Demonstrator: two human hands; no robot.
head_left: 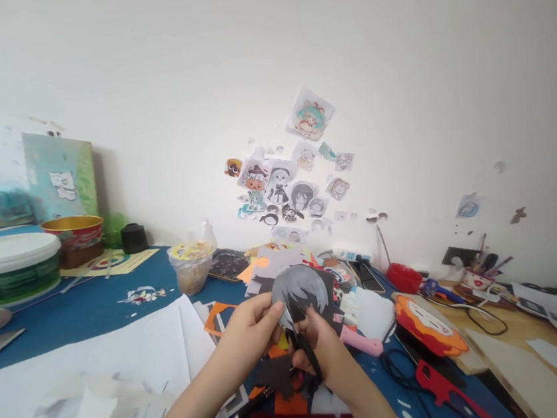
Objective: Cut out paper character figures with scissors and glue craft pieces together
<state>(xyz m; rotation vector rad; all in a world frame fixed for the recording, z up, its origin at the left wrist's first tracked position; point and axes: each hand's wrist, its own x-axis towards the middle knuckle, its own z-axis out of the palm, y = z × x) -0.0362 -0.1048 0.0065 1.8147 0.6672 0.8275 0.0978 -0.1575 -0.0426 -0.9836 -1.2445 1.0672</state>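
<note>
My left hand [261, 321] pinches the left edge of a grey, hair-shaped paper cutout [303, 283] with darker strands. In my right hand [316, 339] is a pair of black-handled scissors [308, 360], the handles looped about my fingers. Its blades point up at the lower edge of the grey cutout, between my two hands. Whether the blades are closed is hard to make out. Dark grey and orange paper scraps [282, 373] lie beneath my hands.
White paper sheets [122, 341] cover the left front of the blue table. A plastic cup [192, 266] stands behind them. To the right lie a pink-handled tool [361, 342], a red cutter-like tool [450, 391] and an orange round item [427, 326]. Paper drawings [302, 196] hang on the wall.
</note>
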